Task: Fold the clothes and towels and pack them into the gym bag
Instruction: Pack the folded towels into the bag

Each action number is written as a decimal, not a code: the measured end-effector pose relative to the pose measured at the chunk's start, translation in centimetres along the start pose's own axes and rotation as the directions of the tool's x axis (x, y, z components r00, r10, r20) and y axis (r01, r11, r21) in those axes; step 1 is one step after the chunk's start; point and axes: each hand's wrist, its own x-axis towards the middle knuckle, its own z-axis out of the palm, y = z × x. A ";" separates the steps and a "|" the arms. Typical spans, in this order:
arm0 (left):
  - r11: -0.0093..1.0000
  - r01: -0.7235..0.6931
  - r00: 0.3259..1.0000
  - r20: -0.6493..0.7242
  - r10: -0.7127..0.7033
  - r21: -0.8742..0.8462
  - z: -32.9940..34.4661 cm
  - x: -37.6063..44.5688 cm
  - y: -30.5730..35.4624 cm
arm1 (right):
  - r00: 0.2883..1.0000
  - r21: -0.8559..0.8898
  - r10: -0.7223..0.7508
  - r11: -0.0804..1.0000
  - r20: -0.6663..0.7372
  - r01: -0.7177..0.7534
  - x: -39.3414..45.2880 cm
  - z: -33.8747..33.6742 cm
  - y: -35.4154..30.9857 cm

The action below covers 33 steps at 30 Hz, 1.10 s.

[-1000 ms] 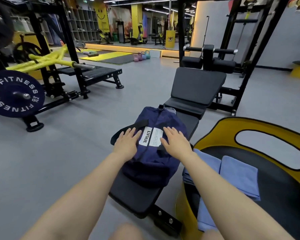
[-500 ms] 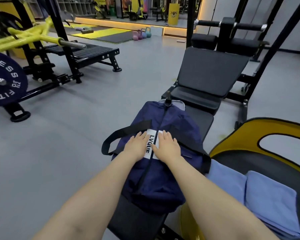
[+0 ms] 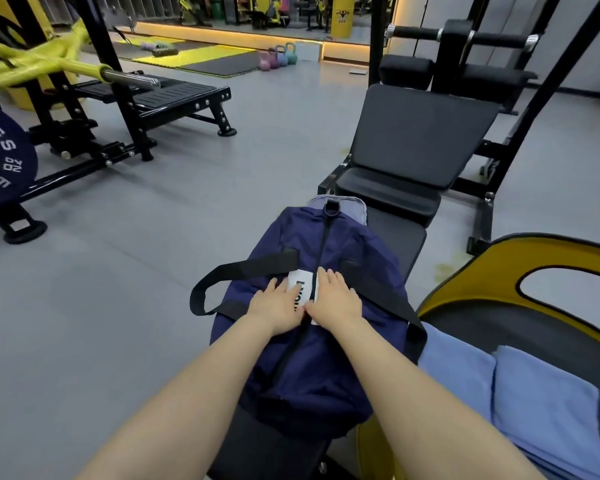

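both hands, left hand and right hand, lie flat with fingers straight and together on the navy gym bag atop the bench, likely steadying it by its zip, while folded blue towels wait beside.

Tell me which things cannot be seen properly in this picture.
- Head view: the bag label is partly covered by the left hand and right hand.
- The bag's inside is hidden; its zip looks closed.
- The blue towels are cut off by the right edge.
- The weight plate is cut off at left.

left hand, right hand flat on gym bag | bench
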 end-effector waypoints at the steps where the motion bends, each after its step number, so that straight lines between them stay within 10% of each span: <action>1: 1.000 0.019 1.000 0.015 -0.019 -0.013 0.0 -0.2 0.3 | 0.999 0.018 -0.001 1.000 -0.039 0.002 -0.2 0.0 0.0; 17: 0.988 0.101 0.983 0.139 -0.117 0.112 -0.9 -5.5 2.2 | 0.976 0.277 0.179 0.951 -0.124 -0.139 -6.2 -4.2 1.5; 33: 0.947 0.058 0.974 -0.224 0.016 0.316 -4.2 -13.2 0.8 | 0.975 0.318 0.214 0.930 -0.057 -0.185 -12.5 -6.8 1.4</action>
